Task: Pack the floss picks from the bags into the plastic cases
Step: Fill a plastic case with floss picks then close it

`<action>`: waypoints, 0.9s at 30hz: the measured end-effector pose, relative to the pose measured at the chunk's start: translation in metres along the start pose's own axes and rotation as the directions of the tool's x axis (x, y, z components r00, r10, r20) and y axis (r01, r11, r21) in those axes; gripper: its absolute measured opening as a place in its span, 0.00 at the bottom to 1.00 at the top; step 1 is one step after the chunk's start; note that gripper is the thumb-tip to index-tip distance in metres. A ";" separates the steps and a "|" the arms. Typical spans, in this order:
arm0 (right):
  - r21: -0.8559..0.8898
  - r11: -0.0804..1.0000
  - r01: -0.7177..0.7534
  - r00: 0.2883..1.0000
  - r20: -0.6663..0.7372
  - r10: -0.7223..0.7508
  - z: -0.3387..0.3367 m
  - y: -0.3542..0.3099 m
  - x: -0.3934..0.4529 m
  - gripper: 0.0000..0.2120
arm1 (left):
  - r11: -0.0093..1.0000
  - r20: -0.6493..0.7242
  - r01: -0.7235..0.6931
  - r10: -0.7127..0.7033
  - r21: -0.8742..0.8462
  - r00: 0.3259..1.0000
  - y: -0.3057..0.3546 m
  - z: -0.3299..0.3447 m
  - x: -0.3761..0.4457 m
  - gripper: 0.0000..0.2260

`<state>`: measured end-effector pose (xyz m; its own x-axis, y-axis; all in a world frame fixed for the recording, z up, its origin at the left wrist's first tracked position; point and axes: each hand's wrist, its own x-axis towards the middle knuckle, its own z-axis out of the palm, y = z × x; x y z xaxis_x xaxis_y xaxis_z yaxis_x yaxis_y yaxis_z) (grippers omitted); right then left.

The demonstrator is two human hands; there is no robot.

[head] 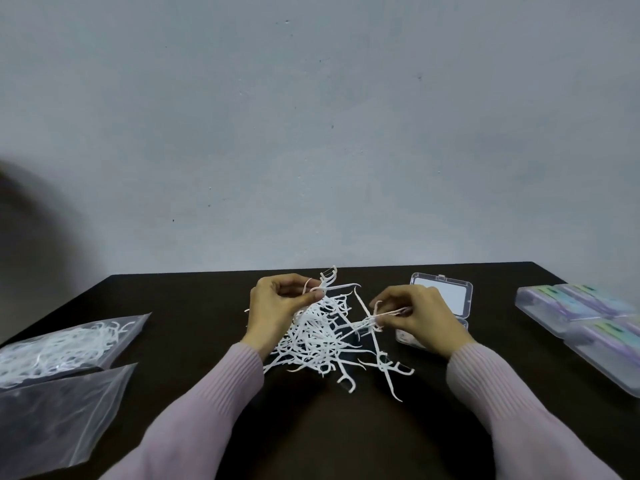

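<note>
A loose heap of white floss picks (322, 337) lies on the dark table (194, 306) between my hands. My left hand (277, 306) holds a small bunch of picks at the heap's far left, their heads sticking up. My right hand (419, 317) pinches a few picks drawn out sideways from the heap. Behind my right hand stands an open clear plastic case (446, 296) with its lid raised; its base is mostly hidden by the hand.
A clear bag full of floss picks (65, 344) lies at the left, with an empty-looking clear bag (59, 417) in front of it. Several closed plastic cases with coloured labels (588, 317) are stacked at the right edge. A grey wall rises behind the table.
</note>
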<state>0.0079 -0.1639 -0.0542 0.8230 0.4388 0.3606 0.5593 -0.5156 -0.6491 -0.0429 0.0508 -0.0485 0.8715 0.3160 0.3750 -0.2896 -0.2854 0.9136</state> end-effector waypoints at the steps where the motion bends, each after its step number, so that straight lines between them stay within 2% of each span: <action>1: 0.026 1.000 -0.014 1.000 -0.008 0.014 -0.003 0.000 0.000 0.09 | 1.000 0.002 0.001 -0.001 -0.011 1.000 0.001 0.004 0.002 0.08; 4: 0.121 0.990 -0.068 0.997 -0.024 0.071 -0.008 0.001 -0.002 0.07 | 0.999 0.012 -0.002 0.002 -0.034 1.000 0.003 0.017 0.006 0.08; 12: 0.199 0.968 -0.156 0.985 -0.044 0.168 -0.017 0.008 -0.002 0.08 | 0.998 0.044 0.004 -0.001 -0.059 0.999 0.003 0.036 0.012 0.08; 16: 0.176 0.969 -0.172 0.981 -0.056 0.184 -0.018 0.011 -0.002 0.06 | 0.997 0.050 0.007 -0.003 -0.075 0.999 0.001 0.041 0.013 0.08; 21: 0.239 0.959 -0.150 0.982 -0.079 0.173 -0.017 0.007 -0.002 0.08 | 0.998 0.050 0.003 0.000 -0.068 0.999 -0.001 0.041 0.013 0.07; 27: 0.290 0.946 -0.142 0.986 -0.039 0.160 -0.013 0.001 -0.004 0.07 | 0.998 0.043 -0.004 0.006 -0.068 0.999 -0.002 0.039 0.015 0.08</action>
<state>0.0069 -0.1758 -0.0473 0.9053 0.3213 0.2778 0.3835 -0.3373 -0.8597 -0.0140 0.0210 -0.0510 0.8857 0.2754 0.3738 -0.3190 -0.2240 0.9209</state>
